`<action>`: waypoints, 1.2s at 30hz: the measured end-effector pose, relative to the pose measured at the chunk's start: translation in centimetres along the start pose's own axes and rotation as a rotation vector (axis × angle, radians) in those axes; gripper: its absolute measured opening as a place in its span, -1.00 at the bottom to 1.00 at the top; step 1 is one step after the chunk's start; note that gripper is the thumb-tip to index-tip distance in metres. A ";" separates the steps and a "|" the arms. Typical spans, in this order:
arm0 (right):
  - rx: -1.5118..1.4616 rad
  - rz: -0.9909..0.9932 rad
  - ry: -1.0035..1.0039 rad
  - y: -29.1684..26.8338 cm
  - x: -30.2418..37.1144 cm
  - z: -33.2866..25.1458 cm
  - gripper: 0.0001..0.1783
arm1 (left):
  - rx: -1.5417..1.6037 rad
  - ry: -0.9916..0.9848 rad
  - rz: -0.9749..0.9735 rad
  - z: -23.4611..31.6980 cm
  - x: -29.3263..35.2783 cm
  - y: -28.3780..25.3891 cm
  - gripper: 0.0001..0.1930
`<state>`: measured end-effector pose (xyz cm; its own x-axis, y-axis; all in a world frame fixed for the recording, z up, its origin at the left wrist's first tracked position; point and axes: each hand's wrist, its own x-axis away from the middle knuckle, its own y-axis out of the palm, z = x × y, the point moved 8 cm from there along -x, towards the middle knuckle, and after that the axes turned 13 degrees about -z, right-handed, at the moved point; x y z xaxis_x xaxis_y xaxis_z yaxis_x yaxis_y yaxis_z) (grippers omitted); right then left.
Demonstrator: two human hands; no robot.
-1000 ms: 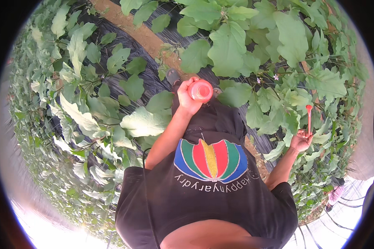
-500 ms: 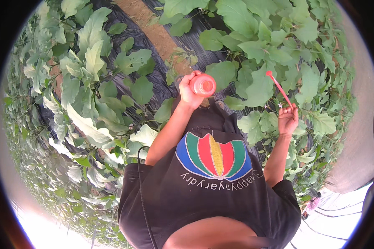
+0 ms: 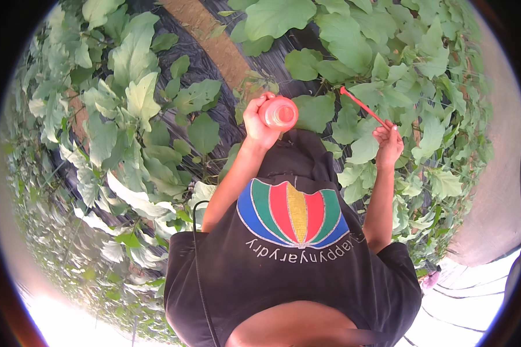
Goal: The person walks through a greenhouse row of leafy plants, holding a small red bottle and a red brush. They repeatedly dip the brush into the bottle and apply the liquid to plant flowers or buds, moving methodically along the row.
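My left hand [image 3: 257, 128] is wrapped round a small translucent red bottle [image 3: 266, 115], its uncapped round mouth facing up. Between the fingertips of my right hand [image 3: 389, 147] is a thin red stick [image 3: 366, 107] with a small knob at its far end. That stick slants up and to the left, its knob apart from the bottle and over the broad green leaves. Whether the knob is a brush or a sponge is too small to tell.
Leafy plants [image 3: 200, 133] with broad lobed leaves crowd both sides, some leaves close to my right hand. Dark plastic sheeting [image 3: 185, 34] covers the ground beside a strip of bare soil [image 3: 214, 40]. A black cord [image 3: 198, 277] hangs along my shirt.
My right hand has moved up and to the left, and the stick now leans further left, nearer the bottle. My left hand with the bottle has shifted slightly left.
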<state>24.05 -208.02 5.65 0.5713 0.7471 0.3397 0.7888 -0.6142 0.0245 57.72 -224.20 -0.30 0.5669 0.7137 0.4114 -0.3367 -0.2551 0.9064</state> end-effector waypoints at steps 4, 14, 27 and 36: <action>-0.140 0.130 -0.138 -3.9 0.9 -2.2 -0.48 | -0.039 -0.054 -0.052 -1.7 -2.1 1.3 -0.80; -0.603 0.451 -0.392 -15.7 3.6 0.0 -0.47 | -0.085 -0.245 -0.341 -10.9 -5.5 7.8 -0.71; -0.505 0.577 -0.181 -22.0 0.5 6.9 -0.64 | -0.228 -0.291 -0.360 -20.9 -6.6 12.5 -0.83; -0.246 0.532 -0.029 -20.2 -4.4 10.8 -0.63 | -0.315 -0.386 -0.303 -23.4 -6.7 12.8 -0.84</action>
<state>8.09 -196.19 -6.54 0.8829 0.3243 0.3395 0.3177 -0.9451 0.0765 32.05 -217.01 6.35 0.8861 0.4199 0.1964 -0.2902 0.1722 0.9413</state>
